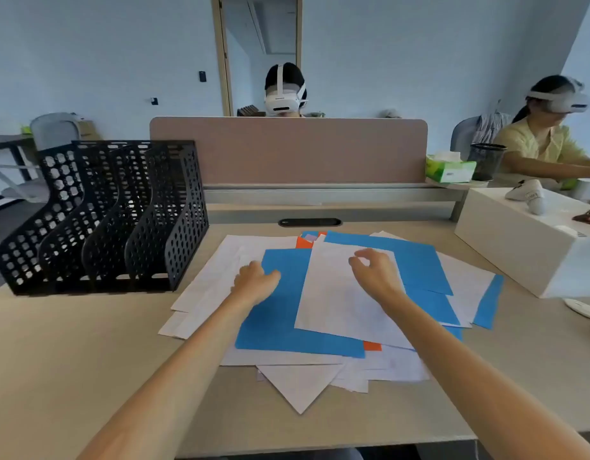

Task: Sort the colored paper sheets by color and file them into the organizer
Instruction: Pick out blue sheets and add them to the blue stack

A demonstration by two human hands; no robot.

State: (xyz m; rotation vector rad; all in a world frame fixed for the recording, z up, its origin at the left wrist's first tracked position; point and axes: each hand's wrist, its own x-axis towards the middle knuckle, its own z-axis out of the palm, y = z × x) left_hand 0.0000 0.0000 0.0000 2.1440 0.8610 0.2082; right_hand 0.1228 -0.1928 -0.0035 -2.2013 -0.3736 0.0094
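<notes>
A: How are the person's hands sitting?
B: Left hand (255, 280) is resting knuckles-up at the left edge of the large blue paper sheet (287, 313), fingers curled under. Can't tell if it's pinching that edge. Right hand (375, 272) is hovering over the top of the white paper sheet (337, 303) that's lying across the blue one. Thumb and forefinger are curled with a gap, and nothing is showing between them.
A: Where's the paper?
B: All of it is lying in one loose mixed pile on the beige surface (87, 343): blue, white, and an orange paper sheet (303, 243) poking out at the far side. The black perforated multi-slot organizer (104, 214) is standing left of the pile, with no sheets showing in its slots.
A: Which step?
B: Judging by that, sorting is just getting going and nothing is filed. The next move is likely calling for lifting one sheet by an edge without dragging its neighbours, then grouping by colour before slotting.
</notes>
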